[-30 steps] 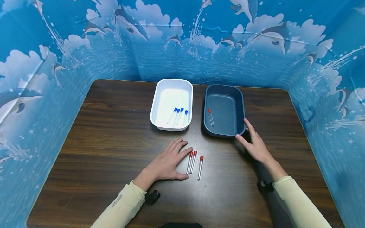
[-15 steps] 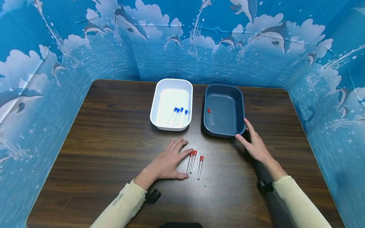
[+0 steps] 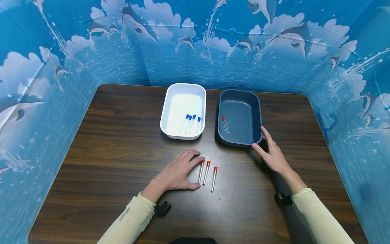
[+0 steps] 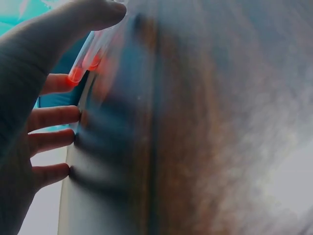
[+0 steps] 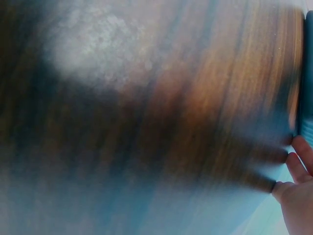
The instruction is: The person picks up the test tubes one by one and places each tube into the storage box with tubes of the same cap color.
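My left hand (image 3: 178,171) spans a red-capped test tube (image 3: 200,173) lengthwise, with its index fingertip at the cap and thumb at the clear end. In the left wrist view the index finger (image 4: 56,84) meets the red cap, while the other fingertips reach down to the table. Just right of it lie a second red-capped tube (image 3: 206,173) and a third tube (image 3: 214,180). My right hand (image 3: 274,157) rests at the near right corner of the dark blue tray (image 3: 240,140), thumb and index spread along its edges. Inside that tray lies one red-capped tube (image 3: 225,125).
A white tray (image 3: 182,137) stands left of the blue one, with several blue-capped tubes (image 3: 190,123) in it. Both trays are near the far edge of the brown wooden table (image 3: 122,145). A dolphin-print curtain (image 3: 189,44) hangs around the back and sides.
My left hand has shifted slightly left, its thumb and index closing on the leftmost tube's ends. That tube has slid a little away from its neighbour. The right hand has stayed put.
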A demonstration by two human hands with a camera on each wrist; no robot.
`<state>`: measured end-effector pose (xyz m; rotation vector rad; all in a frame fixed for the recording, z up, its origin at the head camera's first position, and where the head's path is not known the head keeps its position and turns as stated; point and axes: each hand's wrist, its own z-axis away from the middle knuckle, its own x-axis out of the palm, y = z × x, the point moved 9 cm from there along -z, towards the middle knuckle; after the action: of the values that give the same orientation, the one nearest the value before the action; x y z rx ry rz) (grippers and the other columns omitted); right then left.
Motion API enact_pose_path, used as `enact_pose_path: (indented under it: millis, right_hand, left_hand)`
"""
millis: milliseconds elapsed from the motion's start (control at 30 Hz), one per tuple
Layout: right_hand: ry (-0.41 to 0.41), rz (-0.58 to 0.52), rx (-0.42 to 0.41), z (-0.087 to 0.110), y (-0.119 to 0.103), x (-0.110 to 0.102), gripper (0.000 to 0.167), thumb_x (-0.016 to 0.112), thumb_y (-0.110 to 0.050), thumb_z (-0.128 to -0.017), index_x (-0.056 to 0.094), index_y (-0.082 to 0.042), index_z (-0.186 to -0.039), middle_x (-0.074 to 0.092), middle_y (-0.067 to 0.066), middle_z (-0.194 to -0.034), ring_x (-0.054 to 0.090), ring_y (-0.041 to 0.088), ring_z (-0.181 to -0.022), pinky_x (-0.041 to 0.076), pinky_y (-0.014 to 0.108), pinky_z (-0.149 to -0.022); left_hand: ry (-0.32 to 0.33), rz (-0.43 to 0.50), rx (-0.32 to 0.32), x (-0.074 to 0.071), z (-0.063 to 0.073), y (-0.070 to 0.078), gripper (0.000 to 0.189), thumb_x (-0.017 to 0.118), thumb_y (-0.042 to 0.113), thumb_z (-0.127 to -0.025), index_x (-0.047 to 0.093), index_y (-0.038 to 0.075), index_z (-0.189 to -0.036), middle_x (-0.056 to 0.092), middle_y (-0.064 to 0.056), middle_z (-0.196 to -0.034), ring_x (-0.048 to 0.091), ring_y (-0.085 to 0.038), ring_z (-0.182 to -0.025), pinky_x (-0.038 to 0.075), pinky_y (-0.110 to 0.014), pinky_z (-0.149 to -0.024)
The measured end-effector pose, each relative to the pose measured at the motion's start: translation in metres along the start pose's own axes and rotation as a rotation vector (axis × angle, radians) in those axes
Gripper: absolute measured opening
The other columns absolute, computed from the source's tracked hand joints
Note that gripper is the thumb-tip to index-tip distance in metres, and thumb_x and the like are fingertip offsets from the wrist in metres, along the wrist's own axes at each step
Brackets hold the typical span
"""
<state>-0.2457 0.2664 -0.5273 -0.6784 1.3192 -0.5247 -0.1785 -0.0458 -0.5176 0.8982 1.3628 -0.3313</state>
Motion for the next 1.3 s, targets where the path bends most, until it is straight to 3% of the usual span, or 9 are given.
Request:
enact_pose_path:
  millis: [400, 1033, 1300]
  right_hand:
    - [0.011, -0.004, -0.024, -0.002, -0.001, -0.003, 0.077, 0.053, -0.045, -0.1, 0.0, -0.043, -0.156, 0.035, 0.032, -0.146, 0.031, 0.054, -0.132, 0.022, 0.077, -0.096]
    - [-0.003, -0.006, -0.002, -0.002, 0.005, -0.004, 0.077, 0.052, -0.048, -0.1, -0.001, -0.046, -0.155, 0.034, 0.03, -0.147, 0.03, 0.054, -0.134, 0.022, 0.077, -0.097]
    - [-0.003, -0.009, -0.01, -0.005, 0.004, -0.004, 0.077, 0.053, -0.048, -0.099, 0.0, -0.044, -0.156, 0.034, 0.03, -0.148, 0.03, 0.053, -0.134, 0.022, 0.076, -0.097]
  left_hand:
    - [0.051, -0.017, -0.042, -0.013, -0.004, -0.004, 0.091, 0.071, 0.068, -0.073, 0.044, 0.02, -0.145, 0.048, 0.001, -0.131, 0.044, -0.017, -0.117, 0.04, -0.037, -0.093]
    - [0.126, -0.044, -0.015, -0.038, -0.021, 0.0, 0.09, 0.074, 0.068, -0.068, 0.05, 0.017, -0.138, 0.05, 0.001, -0.116, 0.04, -0.014, -0.092, 0.034, -0.03, -0.073]
    - [0.111, -0.042, -0.001, -0.054, -0.037, 0.004, 0.09, 0.074, 0.069, -0.069, 0.049, 0.017, -0.139, 0.05, 0.004, -0.116, 0.04, -0.014, -0.096, 0.036, -0.031, -0.076]
